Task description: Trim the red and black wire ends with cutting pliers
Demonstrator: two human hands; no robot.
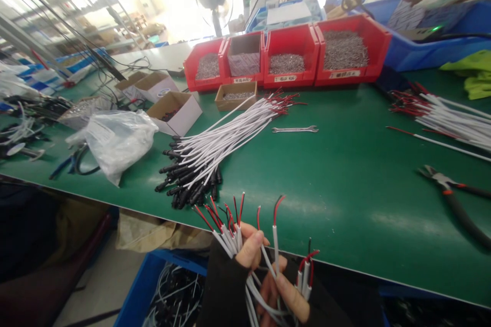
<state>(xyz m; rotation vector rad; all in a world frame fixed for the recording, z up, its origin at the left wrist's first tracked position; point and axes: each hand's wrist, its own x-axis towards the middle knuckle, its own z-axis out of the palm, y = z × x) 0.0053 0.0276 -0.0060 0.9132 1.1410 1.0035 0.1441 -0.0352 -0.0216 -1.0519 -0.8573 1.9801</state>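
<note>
In the head view, my left hand (251, 250) is closed round a bunch of white cables (229, 239) whose stripped ends show red and black wires. My right hand (289, 291) pinches a single white cable (275, 248) with a red and black end pointing up. More white cable ends (305, 276) stick out beside the right hand, and its lower fingers are partly hidden by cables. Both hands are at the front edge of the green table. Beyond them lies a pile of white cables (226, 138) with black connectors (192, 184).
Red bins (353, 77) of small metal parts stand at the back. A wrench (295, 129) lies mid-table, with pliers (441, 179) and more white cables (460, 122) at right. A plastic bag (118, 138) and cardboard box (184, 117) sit left. Below is a blue crate (140, 286).
</note>
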